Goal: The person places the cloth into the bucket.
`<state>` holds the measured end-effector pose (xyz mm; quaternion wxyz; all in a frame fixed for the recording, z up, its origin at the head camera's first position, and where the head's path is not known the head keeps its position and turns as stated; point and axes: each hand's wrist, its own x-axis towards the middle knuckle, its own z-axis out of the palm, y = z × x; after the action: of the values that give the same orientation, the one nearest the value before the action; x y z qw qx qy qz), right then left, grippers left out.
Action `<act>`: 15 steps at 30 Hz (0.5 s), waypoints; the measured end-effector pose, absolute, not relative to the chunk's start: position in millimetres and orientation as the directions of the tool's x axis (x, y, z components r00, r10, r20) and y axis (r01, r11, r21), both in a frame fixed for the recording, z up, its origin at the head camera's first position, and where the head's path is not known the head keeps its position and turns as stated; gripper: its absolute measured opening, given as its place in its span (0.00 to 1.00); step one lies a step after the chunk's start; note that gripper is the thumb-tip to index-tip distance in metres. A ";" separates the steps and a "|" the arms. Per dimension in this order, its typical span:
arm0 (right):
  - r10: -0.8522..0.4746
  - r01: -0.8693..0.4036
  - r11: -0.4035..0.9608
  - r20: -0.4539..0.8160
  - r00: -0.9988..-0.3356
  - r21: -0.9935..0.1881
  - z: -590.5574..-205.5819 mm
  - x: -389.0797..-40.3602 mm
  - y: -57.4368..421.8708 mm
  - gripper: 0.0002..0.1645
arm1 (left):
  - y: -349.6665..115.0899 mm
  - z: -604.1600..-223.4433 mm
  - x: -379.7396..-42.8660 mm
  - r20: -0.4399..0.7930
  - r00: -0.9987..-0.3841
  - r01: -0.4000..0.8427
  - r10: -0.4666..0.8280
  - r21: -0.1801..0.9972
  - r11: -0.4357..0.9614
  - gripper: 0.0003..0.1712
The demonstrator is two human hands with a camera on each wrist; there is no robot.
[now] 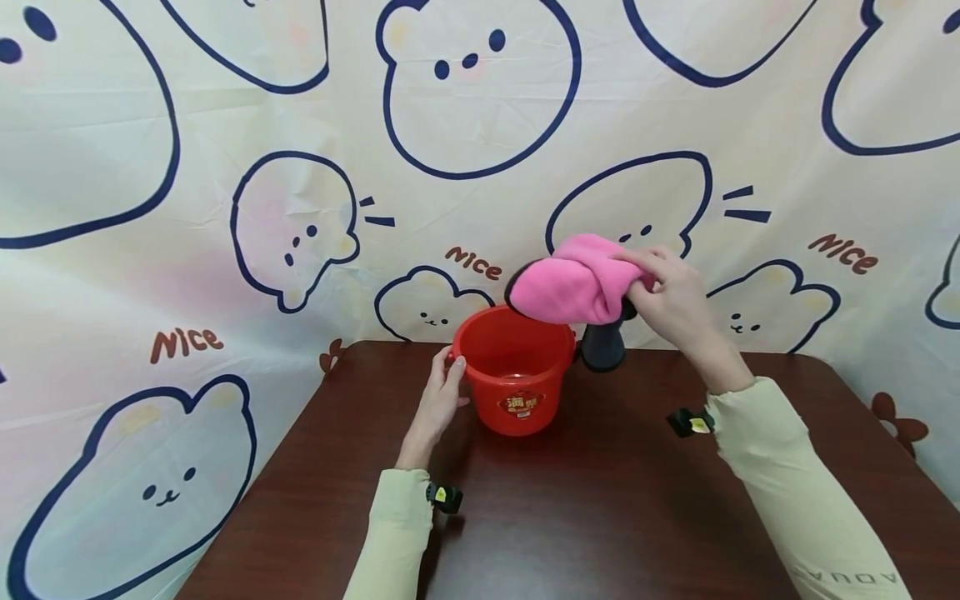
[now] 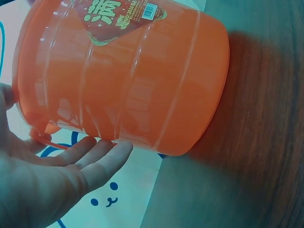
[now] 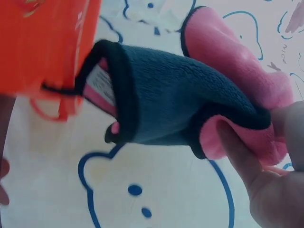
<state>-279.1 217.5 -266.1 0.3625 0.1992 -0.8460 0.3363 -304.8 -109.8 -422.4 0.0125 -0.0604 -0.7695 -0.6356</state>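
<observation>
A red plastic bucket [image 1: 487,392] with a printed label [image 1: 522,404] stands upright on the table, its mouth facing up. My left hand [image 1: 437,400] grips its left side, thumb at the rim and fingers along the outer wall beside the handle [image 2: 45,137]. Above and right of the bucket, my right hand [image 1: 673,300] pinches a bunched cloth [image 1: 566,287]. This cloth is pink on one side and dark grey on the other, with black edging and a white tag [image 3: 100,85]. Its pink part hangs over the bucket's right rim, and a dark grey end [image 1: 602,346] droops outside the bucket.
Underneath is a dark brown wooden table [image 1: 570,508] with rounded far corners. A pale fabric backdrop [image 1: 480,217] with cartoon bears rises just behind the bucket. Small black devices sit at the left wrist [image 1: 444,498] and right wrist [image 1: 690,422].
</observation>
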 end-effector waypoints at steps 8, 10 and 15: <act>-0.012 -0.668 0.591 0.823 -0.568 -0.452 -252.0 -286.5 182.7 0.20 | -111.7 -420.4 -307.6 0.040 -0.994 0.059 0.104 0.981 0.187 0.31; -0.012 -0.683 0.564 0.822 -0.569 -0.465 -249.3 -286.4 173.9 0.20 | -111.8 -420.2 -307.7 0.039 -0.994 0.058 0.103 0.981 0.186 0.31; -0.002 -0.693 0.510 0.805 -0.593 -0.509 -256.1 -289.3 155.4 0.21 | -110.6 -420.8 -305.4 0.069 -0.994 0.085 0.088 0.979 0.187 0.31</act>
<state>-289.3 155.4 -256.1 0.3916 0.2240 -0.7756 0.4415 -305.4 -110.6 -420.8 -0.0013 -0.0560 -0.7705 -0.6350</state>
